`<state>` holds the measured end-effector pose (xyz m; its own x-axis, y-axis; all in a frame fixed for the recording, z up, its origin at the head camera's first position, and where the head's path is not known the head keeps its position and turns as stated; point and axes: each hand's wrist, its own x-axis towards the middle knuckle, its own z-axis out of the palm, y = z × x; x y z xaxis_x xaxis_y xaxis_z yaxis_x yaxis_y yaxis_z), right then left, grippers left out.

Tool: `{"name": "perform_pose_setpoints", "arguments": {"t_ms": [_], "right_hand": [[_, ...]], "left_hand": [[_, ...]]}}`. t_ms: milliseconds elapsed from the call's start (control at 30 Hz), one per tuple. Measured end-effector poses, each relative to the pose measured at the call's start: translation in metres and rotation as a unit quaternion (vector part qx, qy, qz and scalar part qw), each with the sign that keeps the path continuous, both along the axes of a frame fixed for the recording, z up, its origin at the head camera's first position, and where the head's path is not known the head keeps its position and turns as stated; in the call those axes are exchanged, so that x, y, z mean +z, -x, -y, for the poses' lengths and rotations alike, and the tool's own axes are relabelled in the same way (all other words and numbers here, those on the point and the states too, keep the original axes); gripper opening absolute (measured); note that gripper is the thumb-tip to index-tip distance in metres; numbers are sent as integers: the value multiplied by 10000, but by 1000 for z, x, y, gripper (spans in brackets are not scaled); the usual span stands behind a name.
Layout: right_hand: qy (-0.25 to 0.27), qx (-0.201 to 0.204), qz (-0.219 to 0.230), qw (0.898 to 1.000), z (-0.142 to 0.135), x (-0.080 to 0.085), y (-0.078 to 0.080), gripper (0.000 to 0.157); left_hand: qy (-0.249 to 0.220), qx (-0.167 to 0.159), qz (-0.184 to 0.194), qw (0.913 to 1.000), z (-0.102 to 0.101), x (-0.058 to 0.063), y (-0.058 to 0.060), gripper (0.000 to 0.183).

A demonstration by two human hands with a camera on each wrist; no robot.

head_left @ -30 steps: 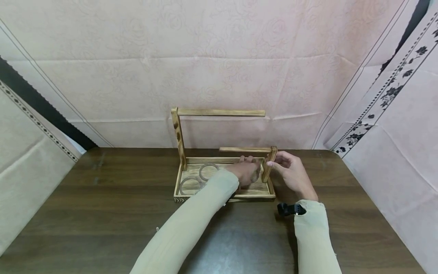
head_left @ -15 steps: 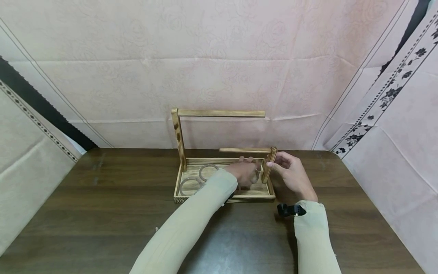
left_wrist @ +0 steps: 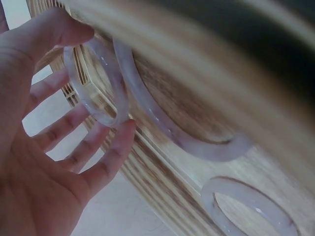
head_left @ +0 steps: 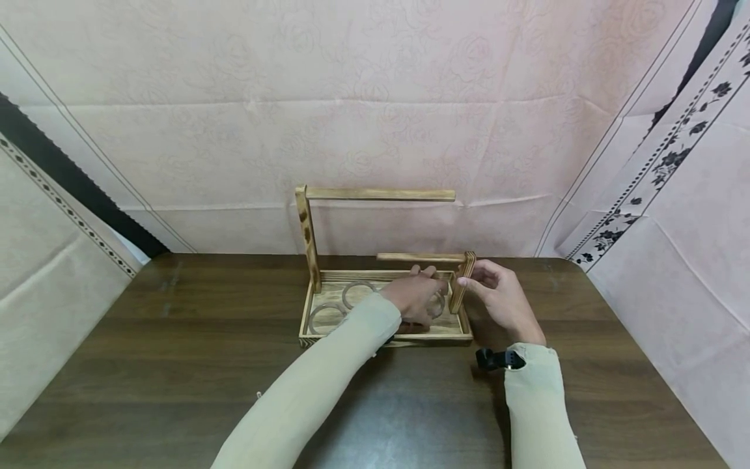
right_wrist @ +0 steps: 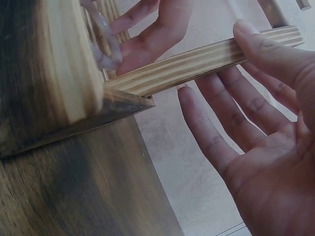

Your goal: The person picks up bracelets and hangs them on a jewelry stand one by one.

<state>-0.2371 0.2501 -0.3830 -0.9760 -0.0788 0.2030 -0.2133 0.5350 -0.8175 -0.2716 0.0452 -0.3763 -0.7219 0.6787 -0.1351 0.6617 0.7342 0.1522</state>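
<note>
Over the right part of a wooden tray, my left hand pinches a pale, translucent bangle between thumb and fingers, as the left wrist view shows. Two more bangles lie on the tray floor; in the head view they are at its left. At the tray's right end, my right hand grips the short wooden upright, thumb on one side and fingers on the other. From this upright a short bar extends left.
A taller post rises at the tray's left end and carries a long bar pointing right. The tray stands on a brown wooden table near its back edge. Pale patterned cloth hangs behind.
My left hand and forearm have shifted slightly left, with the fingers still at the bangle. The right hand stays in place on the upright.
</note>
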Motion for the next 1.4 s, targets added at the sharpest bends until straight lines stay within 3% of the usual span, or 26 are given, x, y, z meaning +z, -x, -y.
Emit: {"name": "perform_pose_setpoints", "arguments": {"t_ms": [167, 500, 833, 1400], "right_hand": [[-17, -7, -1, 10000, -1, 0, 0, 32], [4, -52, 35, 10000, -1, 1, 0, 33], [51, -61, 19, 10000, 0, 0, 0, 31], [32, -34, 100, 9999, 0, 0, -1, 33]], "left_hand": [[-51, -37, -265, 9996, 1, -1, 0, 63], [-117, -164, -424, 9989, 5, 3, -3, 85], [-250, -153, -632, 9976, 16, 4, -9, 79], [-522, -305, -1496, 9869, 29, -1, -22, 62]]}}
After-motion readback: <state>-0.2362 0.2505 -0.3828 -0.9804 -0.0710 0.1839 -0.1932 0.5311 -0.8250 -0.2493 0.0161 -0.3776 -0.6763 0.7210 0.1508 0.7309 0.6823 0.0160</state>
